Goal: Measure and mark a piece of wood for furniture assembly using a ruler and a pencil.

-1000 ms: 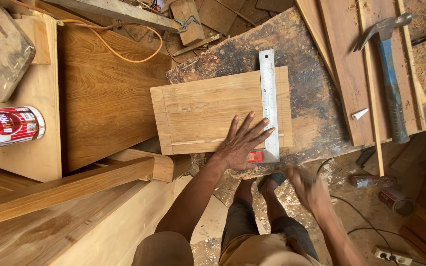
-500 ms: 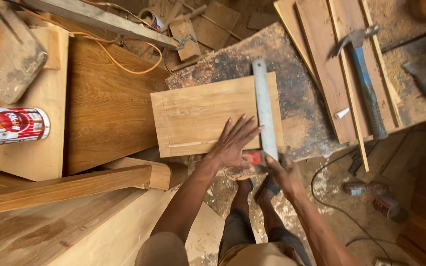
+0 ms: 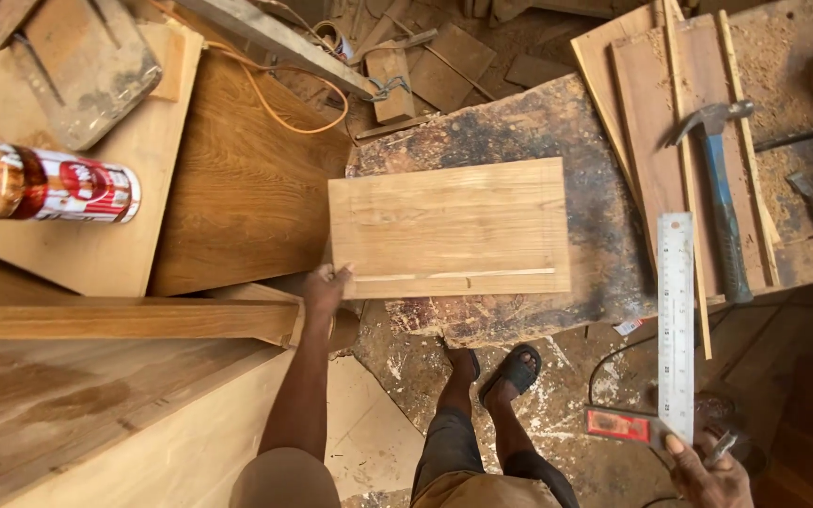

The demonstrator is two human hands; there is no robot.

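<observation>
One board (image 3: 449,228) lies flat at frame centre on a stained slab (image 3: 595,188), gripped at its lower-left corner by the left hand (image 3: 326,287). A square (image 3: 675,329) is pinched lower right by the right hand (image 3: 708,475). The board is judged stiff and light, best held by its edges.

1. The left hand (image 3: 326,287) grips the near-left corner of the rectangular wooden panel (image 3: 449,228) lying on a stained work slab (image 3: 604,273).
2. The right hand (image 3: 708,475) holds a try square (image 3: 676,329) off to the right, blade pointing away.
3. A blue-handled claw hammer (image 3: 719,202) rests on planks (image 3: 651,122) beyond it.
</observation>
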